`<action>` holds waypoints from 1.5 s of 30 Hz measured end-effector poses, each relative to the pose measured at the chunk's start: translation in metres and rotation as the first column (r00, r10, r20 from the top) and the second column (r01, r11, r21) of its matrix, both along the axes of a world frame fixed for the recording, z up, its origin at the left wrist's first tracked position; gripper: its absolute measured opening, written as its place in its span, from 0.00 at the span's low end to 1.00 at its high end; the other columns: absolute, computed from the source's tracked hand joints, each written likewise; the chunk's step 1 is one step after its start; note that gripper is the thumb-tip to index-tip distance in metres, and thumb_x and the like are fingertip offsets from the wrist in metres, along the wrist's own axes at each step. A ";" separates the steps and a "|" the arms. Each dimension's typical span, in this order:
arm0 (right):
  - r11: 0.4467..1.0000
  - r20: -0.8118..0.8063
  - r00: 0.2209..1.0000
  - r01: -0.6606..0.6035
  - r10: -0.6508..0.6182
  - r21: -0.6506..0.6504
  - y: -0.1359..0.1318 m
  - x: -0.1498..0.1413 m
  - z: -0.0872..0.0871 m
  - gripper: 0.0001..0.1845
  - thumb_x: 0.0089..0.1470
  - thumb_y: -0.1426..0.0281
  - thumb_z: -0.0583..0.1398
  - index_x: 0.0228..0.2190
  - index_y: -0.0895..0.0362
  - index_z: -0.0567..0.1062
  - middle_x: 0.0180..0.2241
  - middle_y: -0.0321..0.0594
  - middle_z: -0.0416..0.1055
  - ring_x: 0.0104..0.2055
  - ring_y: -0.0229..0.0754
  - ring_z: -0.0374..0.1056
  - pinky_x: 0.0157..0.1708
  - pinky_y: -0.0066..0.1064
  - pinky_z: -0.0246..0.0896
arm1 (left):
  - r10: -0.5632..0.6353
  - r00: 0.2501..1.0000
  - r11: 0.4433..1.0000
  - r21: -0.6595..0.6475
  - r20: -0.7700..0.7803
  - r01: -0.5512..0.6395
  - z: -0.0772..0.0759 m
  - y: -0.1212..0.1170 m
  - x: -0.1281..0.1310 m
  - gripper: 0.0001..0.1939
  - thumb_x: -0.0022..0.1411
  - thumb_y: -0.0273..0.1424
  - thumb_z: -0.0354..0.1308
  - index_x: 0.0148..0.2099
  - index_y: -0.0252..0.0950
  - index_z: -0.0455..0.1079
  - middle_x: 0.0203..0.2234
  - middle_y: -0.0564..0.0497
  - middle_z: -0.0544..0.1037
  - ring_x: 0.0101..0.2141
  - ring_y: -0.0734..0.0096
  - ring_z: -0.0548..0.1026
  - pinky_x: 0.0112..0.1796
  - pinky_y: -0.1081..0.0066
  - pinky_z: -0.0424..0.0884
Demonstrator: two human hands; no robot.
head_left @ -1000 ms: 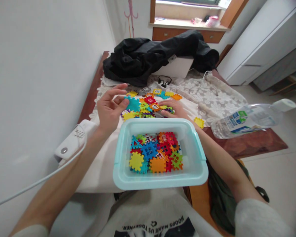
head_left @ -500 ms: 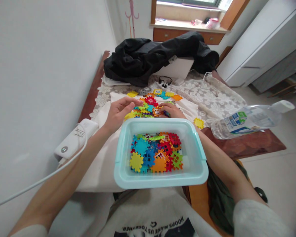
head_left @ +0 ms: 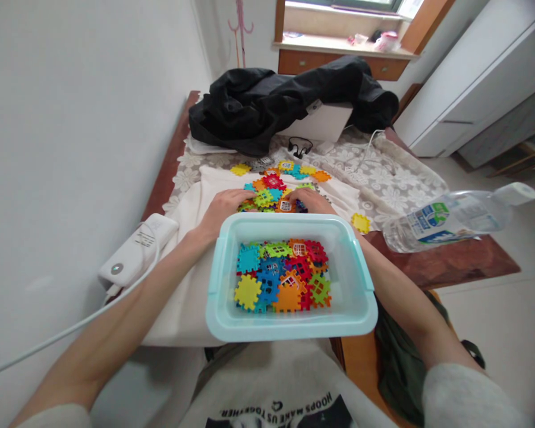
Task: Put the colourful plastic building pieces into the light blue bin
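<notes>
A pale blue plastic box (head_left: pixel 294 327) stands close to my body, holding several notched plastic building tiles, among them a yellow one (head_left: pixel 248 292) and an orange one (head_left: pixel 289 296). Behind it, more tiles are heaped on a white cloth, with a red window tile (head_left: pixel 271 181) on top. My left hand (head_left: pixel 226 209) reaches into the heap's left side, fingers stretched and partly bent, near a lime tile (head_left: pixel 264 198). On the right side, my right hand (head_left: pixel 312 201) pinches an orange window tile (head_left: pixel 286 205) at its edge. The box rim hides the heap's near part.
A clear bottle (head_left: pixel 446 217) lies tilted at the right. To the left are a white power bank (head_left: pixel 138 246) and its cable. A black jacket (head_left: pixel 289 101) covers part of a laptop at the back, with earphones (head_left: pixel 299 147) before it. One yellow tile (head_left: pixel 361 223) lies apart.
My left hand has lowered onto the heap from a raised, open pose. In the box, a cyan tile has settled at the left and a lime tile now lies flat at the back.
</notes>
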State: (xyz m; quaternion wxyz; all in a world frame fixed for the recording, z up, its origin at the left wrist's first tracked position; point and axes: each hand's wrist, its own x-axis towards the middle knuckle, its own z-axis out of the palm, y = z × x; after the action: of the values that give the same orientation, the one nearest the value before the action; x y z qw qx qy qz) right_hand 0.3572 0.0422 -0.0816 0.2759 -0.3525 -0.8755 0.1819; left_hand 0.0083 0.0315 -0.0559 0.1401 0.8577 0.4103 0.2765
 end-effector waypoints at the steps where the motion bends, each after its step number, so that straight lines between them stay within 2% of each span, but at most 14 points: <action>1: 1.000 0.001 1.000 0.005 -0.005 0.003 -0.001 0.000 0.001 0.21 0.61 0.51 0.71 0.49 0.50 0.78 0.56 0.50 0.82 0.60 0.60 0.77 0.64 0.54 0.71 | 0.007 1.000 1.000 0.011 0.016 -0.007 0.001 0.000 0.000 0.22 0.72 0.47 0.66 0.59 0.40 0.85 0.56 0.39 0.88 0.58 0.45 0.85 0.64 0.44 0.78; 3: 1.000 -0.005 1.000 0.008 -0.008 0.012 -0.003 -0.002 0.002 0.20 0.62 0.51 0.70 0.48 0.50 0.79 0.56 0.50 0.82 0.59 0.60 0.77 0.64 0.53 0.71 | 0.024 0.999 0.999 0.030 0.037 -0.026 0.001 0.000 0.001 0.19 0.73 0.48 0.65 0.56 0.42 0.86 0.53 0.41 0.89 0.55 0.45 0.86 0.63 0.44 0.78; 5: 1.000 -0.019 1.000 0.008 -0.008 0.025 -0.006 -0.004 0.003 0.23 0.65 0.50 0.68 0.54 0.50 0.79 0.59 0.50 0.81 0.62 0.60 0.76 0.66 0.53 0.70 | 0.022 0.999 0.999 0.033 0.045 -0.024 0.001 -0.001 0.002 0.18 0.75 0.47 0.64 0.55 0.43 0.86 0.52 0.42 0.89 0.56 0.47 0.86 0.64 0.45 0.78; 9: 0.998 0.026 0.999 -0.028 0.026 0.048 -0.007 -0.007 0.002 0.28 0.71 0.52 0.64 0.66 0.48 0.76 0.69 0.50 0.75 0.71 0.61 0.70 0.74 0.57 0.63 | 0.007 0.999 1.000 -0.017 -0.054 -0.008 -0.002 -0.002 0.002 0.21 0.74 0.38 0.64 0.65 0.42 0.82 0.66 0.39 0.82 0.71 0.42 0.74 0.72 0.37 0.68; 12: 0.997 0.044 0.998 -0.056 0.054 0.053 -0.004 -0.008 -0.001 0.26 0.72 0.51 0.63 0.63 0.49 0.79 0.67 0.50 0.77 0.69 0.61 0.71 0.73 0.58 0.64 | 0.022 0.991 0.998 -0.050 -0.132 -0.029 -0.003 -0.003 0.001 0.26 0.74 0.33 0.61 0.71 0.42 0.77 0.72 0.40 0.76 0.77 0.39 0.66 0.75 0.31 0.60; 16: 0.993 0.000 0.997 -0.078 0.078 0.086 -0.001 -0.005 -0.003 0.23 0.71 0.50 0.65 0.56 0.51 0.81 0.59 0.51 0.81 0.63 0.59 0.75 0.67 0.54 0.70 | -0.047 0.991 0.997 -0.071 -0.124 0.039 0.001 -0.002 -0.001 0.24 0.76 0.36 0.60 0.70 0.41 0.78 0.69 0.41 0.80 0.76 0.42 0.68 0.75 0.35 0.61; 19: 0.990 0.007 0.996 -0.094 0.093 0.101 -0.002 -0.004 -0.004 0.22 0.70 0.52 0.66 0.57 0.51 0.81 0.59 0.51 0.81 0.64 0.59 0.74 0.67 0.53 0.70 | -0.057 0.991 0.998 -0.045 -0.122 0.051 0.004 -0.002 -0.001 0.21 0.78 0.38 0.58 0.67 0.42 0.81 0.66 0.41 0.82 0.76 0.43 0.68 0.76 0.36 0.60; 24: 0.984 0.039 0.994 -0.108 0.103 0.140 -0.001 -0.008 -0.010 0.20 0.74 0.56 0.63 0.60 0.51 0.79 0.64 0.51 0.79 0.67 0.60 0.71 0.71 0.59 0.67 | -0.115 0.971 0.992 -0.075 -0.208 0.101 0.007 -0.005 0.001 0.24 0.83 0.38 0.52 0.73 0.42 0.76 0.77 0.41 0.70 0.81 0.44 0.56 0.79 0.32 0.46; 26: 0.980 0.016 0.993 -0.122 0.121 0.156 0.000 -0.010 -0.010 0.19 0.75 0.56 0.62 0.59 0.51 0.80 0.61 0.51 0.80 0.66 0.59 0.73 0.69 0.59 0.68 | -0.157 0.962 0.985 -0.109 -0.225 0.136 0.008 -0.006 0.003 0.26 0.83 0.37 0.50 0.76 0.43 0.73 0.77 0.41 0.69 0.81 0.46 0.57 0.79 0.33 0.45; 30: 0.973 -0.032 0.985 -0.165 0.172 0.159 -0.003 -0.010 -0.004 0.18 0.76 0.54 0.61 0.54 0.51 0.81 0.58 0.51 0.81 0.63 0.57 0.75 0.67 0.55 0.70 | -0.146 0.974 0.987 -0.088 -0.174 0.133 0.009 -0.008 0.004 0.26 0.81 0.33 0.49 0.73 0.42 0.75 0.70 0.41 0.78 0.74 0.50 0.70 0.78 0.36 0.51; 34: 0.966 -0.022 0.977 -0.204 0.210 0.162 -0.005 -0.010 0.000 0.19 0.77 0.52 0.59 0.54 0.50 0.81 0.59 0.49 0.81 0.64 0.55 0.75 0.68 0.53 0.69 | -0.122 0.987 0.992 -0.037 -0.109 0.119 0.011 -0.009 0.004 0.21 0.77 0.31 0.53 0.64 0.38 0.81 0.62 0.38 0.85 0.65 0.49 0.80 0.75 0.40 0.62; 38: 0.950 -0.003 0.969 -0.241 0.247 0.197 -0.003 -0.011 -0.001 0.22 0.78 0.51 0.58 0.59 0.52 0.79 0.62 0.52 0.79 0.66 0.55 0.74 0.69 0.56 0.68 | -0.110 0.993 0.994 -0.019 -0.043 0.110 0.012 -0.011 0.002 0.19 0.73 0.34 0.60 0.61 0.37 0.82 0.58 0.38 0.86 0.60 0.48 0.82 0.67 0.47 0.74; 42: 0.941 -0.022 0.966 -0.245 0.257 0.234 -0.001 -0.011 -0.002 0.19 0.78 0.52 0.59 0.54 0.51 0.81 0.58 0.50 0.82 0.63 0.54 0.76 0.67 0.54 0.71 | -0.092 0.995 0.996 -0.017 0.037 0.092 0.010 -0.011 0.001 0.16 0.72 0.37 0.61 0.55 0.36 0.84 0.52 0.38 0.88 0.57 0.46 0.84 0.65 0.47 0.76; 45: 0.946 -0.019 0.970 -0.230 0.240 0.229 -0.002 -0.011 -0.002 0.18 0.78 0.53 0.59 0.53 0.51 0.81 0.58 0.50 0.82 0.64 0.55 0.76 0.66 0.55 0.71 | -0.032 0.989 0.998 -0.052 0.142 0.040 0.008 -0.013 0.003 0.18 0.72 0.43 0.63 0.53 0.37 0.83 0.51 0.39 0.88 0.54 0.47 0.85 0.61 0.47 0.79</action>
State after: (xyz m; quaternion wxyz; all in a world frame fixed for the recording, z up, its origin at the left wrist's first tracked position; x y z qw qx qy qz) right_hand 0.3467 0.0401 -0.0837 0.3108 -0.2078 -0.9195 0.1215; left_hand 0.0117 0.0189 -0.0475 0.1973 0.8390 0.3913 0.3226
